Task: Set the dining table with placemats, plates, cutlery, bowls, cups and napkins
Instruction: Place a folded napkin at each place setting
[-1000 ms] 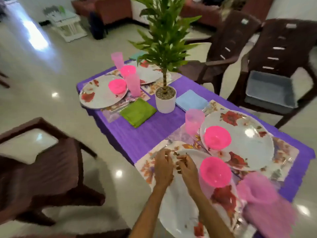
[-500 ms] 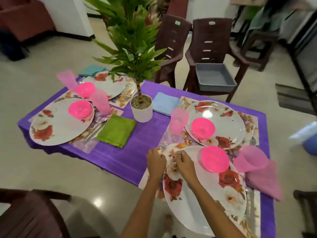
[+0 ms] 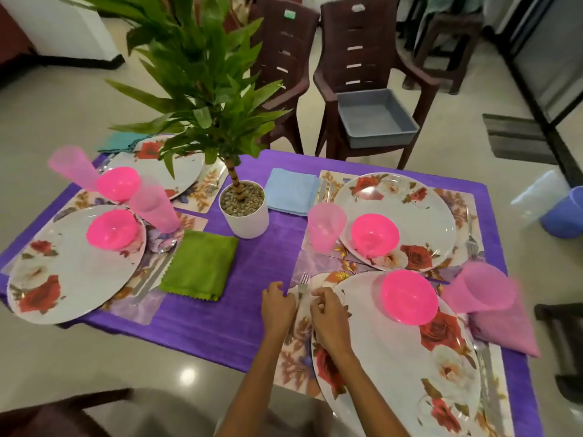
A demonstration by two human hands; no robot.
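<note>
A silver fork [image 3: 303, 283] lies on the floral placemat [image 3: 296, 342], just left of the nearest flowered plate [image 3: 397, 364]. My left hand [image 3: 278, 305] and my right hand [image 3: 329, 313] sit on either side of the fork with fingers curled at its handle; the handle is hidden under them. A pink bowl [image 3: 407, 296] stands on that plate, and a pink cup [image 3: 479, 288] lies tilted over a pink napkin [image 3: 508, 329] to its right. A second setting behind has a plate [image 3: 419, 203], bowl [image 3: 374, 233] and cup [image 3: 325, 227].
A potted plant [image 3: 244, 205] stands mid-table on the purple cloth [image 3: 205, 320], with a green napkin [image 3: 200, 268] and blue napkin [image 3: 291, 190] beside it. Two more settings fill the left end. Brown chairs [image 3: 362, 52] stand behind; one holds a grey tub [image 3: 375, 121].
The view has swung right and pulled back over the table. Both hands stay at the fork beside the near plate, shifting slightly along its handle.
</note>
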